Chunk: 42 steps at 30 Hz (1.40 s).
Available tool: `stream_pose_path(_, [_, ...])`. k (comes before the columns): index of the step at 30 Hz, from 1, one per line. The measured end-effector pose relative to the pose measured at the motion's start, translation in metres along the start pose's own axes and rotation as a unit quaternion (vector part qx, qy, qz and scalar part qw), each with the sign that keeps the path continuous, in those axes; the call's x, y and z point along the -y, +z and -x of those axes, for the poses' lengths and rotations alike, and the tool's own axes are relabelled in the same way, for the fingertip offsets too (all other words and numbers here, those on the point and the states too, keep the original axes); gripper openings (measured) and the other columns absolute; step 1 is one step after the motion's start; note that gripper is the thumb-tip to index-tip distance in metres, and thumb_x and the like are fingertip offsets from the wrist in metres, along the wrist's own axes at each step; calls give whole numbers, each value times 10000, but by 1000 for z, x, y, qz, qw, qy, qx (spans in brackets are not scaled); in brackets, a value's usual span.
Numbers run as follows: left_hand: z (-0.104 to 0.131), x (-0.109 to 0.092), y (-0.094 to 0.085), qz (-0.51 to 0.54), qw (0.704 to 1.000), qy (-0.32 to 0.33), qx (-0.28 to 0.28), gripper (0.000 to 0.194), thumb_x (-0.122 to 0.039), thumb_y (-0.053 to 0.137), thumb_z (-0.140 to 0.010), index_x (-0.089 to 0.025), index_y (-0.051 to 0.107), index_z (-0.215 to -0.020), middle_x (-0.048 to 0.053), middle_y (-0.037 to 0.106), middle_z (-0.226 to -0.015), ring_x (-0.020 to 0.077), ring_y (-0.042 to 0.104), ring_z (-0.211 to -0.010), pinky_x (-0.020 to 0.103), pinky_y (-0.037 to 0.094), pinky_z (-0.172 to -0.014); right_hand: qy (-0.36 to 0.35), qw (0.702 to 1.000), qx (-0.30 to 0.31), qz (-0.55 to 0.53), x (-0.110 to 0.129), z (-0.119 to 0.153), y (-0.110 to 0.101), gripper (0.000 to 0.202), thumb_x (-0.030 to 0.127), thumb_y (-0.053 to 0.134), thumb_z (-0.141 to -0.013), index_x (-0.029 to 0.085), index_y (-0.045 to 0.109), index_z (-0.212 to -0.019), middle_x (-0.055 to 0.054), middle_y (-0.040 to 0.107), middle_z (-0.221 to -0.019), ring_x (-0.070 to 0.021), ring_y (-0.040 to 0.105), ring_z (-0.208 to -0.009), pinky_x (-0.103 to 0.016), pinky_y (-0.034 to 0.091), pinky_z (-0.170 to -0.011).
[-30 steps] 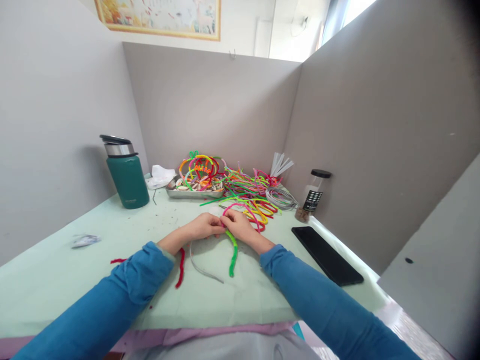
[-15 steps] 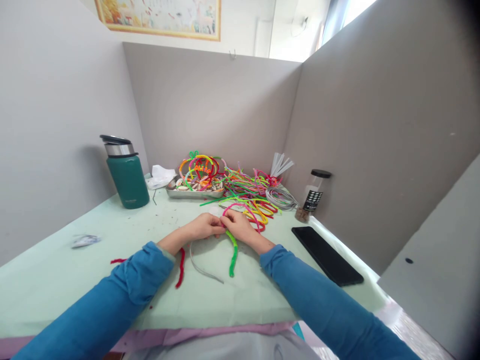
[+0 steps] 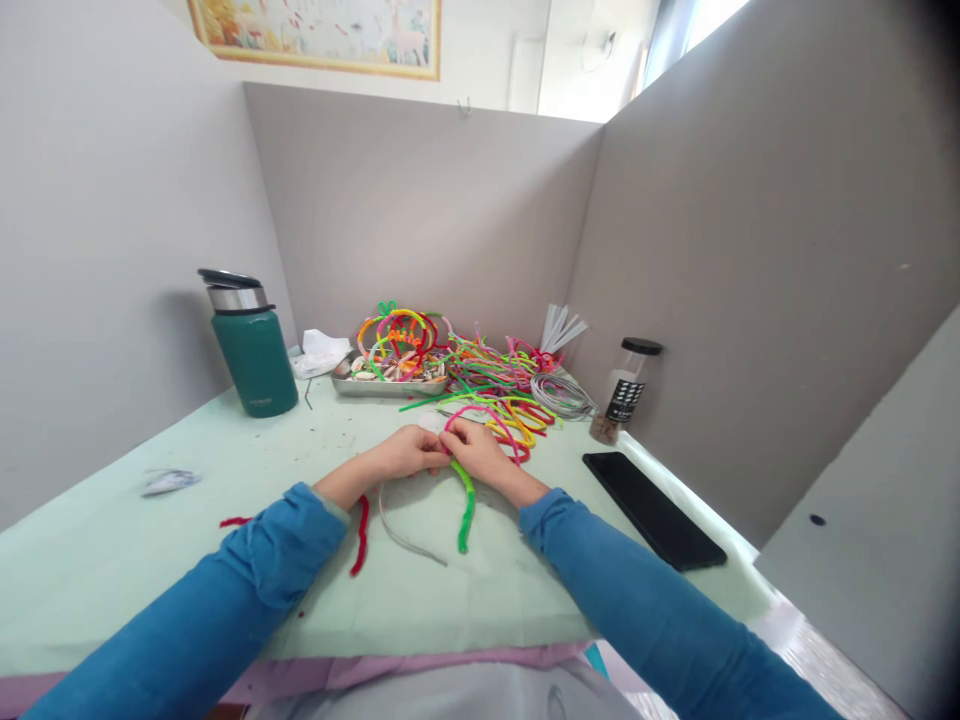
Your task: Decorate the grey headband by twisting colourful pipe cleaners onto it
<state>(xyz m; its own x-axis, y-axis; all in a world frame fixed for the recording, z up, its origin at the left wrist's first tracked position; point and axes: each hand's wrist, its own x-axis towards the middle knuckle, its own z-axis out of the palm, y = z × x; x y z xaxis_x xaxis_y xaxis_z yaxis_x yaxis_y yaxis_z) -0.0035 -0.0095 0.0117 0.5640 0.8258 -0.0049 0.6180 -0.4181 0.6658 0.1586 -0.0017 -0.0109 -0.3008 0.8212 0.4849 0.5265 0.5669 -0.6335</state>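
My left hand point(image 3: 410, 451) and my right hand point(image 3: 472, 448) meet over the table, fingers pinched together on a pipe cleaner piece. From the pinch a green fuzzy section point(image 3: 466, 510) hangs toward me, and a pink pipe cleaner point(image 3: 504, 424) arches above my right hand. Exactly where the two colours join is hidden by my fingers. A thin grey wire point(image 3: 405, 543) curves out below my left hand. Beside my left wrist lies a red pipe cleaner piece point(image 3: 361, 540). Yellow and red bent pipe cleaners point(image 3: 529, 420) rest just beyond my right hand.
A metal tray point(image 3: 390, 388) holds several shell-like pieces and colourful pipe cleaner rings. Next to it are a pipe cleaner heap point(image 3: 487, 365) and coiled wire point(image 3: 564, 397). A green bottle point(image 3: 259, 360) stands left; a black-lidded jar point(image 3: 626, 390) and a phone point(image 3: 654, 510) are right.
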Motion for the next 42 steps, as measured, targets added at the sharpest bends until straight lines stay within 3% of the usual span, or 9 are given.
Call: stream_pose_path(42, [1,-1,0,-1,1000,5,5,383,-509,473,-715,-140,572,-696,-25,493,-555,82,386,-479,194,313,-462,-20,1000,9,13,-3,0,1,136,201,428,-763,163,492,-649,22,506,-616,-98,416,-569,-214,279,-526])
